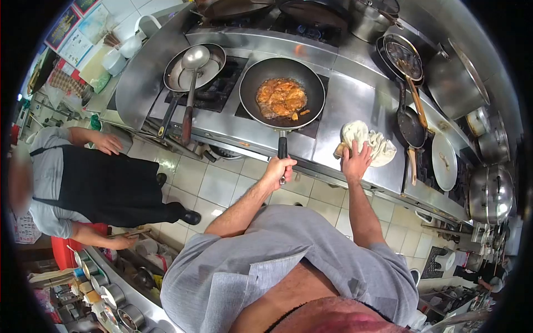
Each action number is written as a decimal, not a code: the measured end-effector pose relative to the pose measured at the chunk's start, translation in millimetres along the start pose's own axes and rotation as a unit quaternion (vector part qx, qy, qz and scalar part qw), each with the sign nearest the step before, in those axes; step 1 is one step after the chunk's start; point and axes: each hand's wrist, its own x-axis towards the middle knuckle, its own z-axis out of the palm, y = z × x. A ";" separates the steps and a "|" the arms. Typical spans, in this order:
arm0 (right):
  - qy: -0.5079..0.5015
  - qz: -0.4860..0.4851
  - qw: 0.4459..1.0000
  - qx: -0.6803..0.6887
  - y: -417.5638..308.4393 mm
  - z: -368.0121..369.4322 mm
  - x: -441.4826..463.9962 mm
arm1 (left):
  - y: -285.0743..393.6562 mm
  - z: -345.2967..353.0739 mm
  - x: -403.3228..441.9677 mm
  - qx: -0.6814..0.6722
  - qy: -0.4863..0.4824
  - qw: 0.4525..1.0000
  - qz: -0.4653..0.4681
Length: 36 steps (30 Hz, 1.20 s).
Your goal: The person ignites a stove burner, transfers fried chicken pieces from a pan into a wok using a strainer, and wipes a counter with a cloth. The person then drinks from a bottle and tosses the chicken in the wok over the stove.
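Note:
My left hand is wrapped round the handle of a dark frying pan, which sits level on the stove. Inside the pan, reddish-brown pieces of food lie in a bubbling sauce; their kind is hard to make out. To the right, my right hand lies with fingers spread on the edge of a crumpled off-white cloth. The cloth rests on the steel stove top, right of the pan.
Left of my pan stands another pan with a ladle across it. Blackened pans, a lid and large steel pots crowd the right side. A person in a black apron stands at my left.

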 end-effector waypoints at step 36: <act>-0.489 0.229 0.516 0.665 -92.3 -62.6 -87.2 | 56.9 5.2 -38.4 0.655 0.049 0.663 0.360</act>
